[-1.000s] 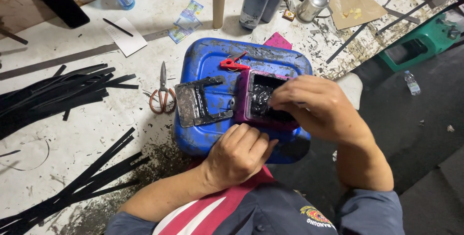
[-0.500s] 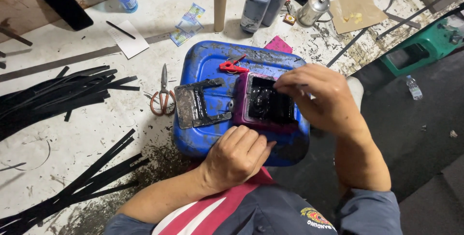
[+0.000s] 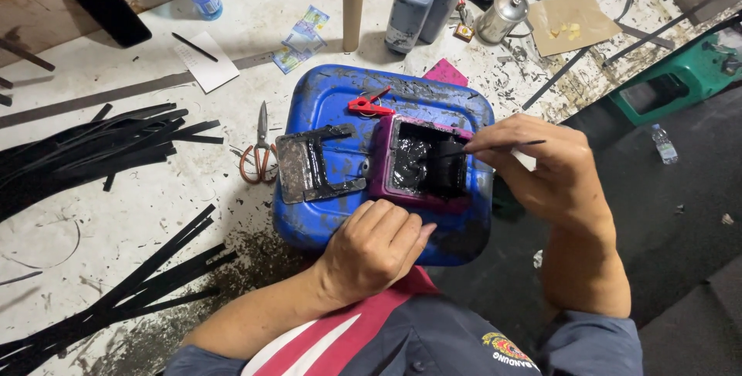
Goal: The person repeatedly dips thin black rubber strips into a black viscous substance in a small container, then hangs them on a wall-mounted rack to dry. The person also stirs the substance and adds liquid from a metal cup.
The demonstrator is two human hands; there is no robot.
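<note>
Two hands work: right hand (image 3: 553, 163) pinches one thin stick (image 3: 495, 146), left hand (image 3: 375, 248) curls against one magenta tray (image 3: 421, 198).

Bright, even light; sharp focus

The right hand (image 3: 556, 171) pinches a thin black strip (image 3: 495, 146) over the magenta tray (image 3: 423, 161) of black paste, while the left hand (image 3: 375, 248) braces the blue container (image 3: 340, 105).

scissors (image 3: 258, 152) and black strips (image 3: 93, 148) crowding left, bottles (image 3: 423, 1) behind
</note>
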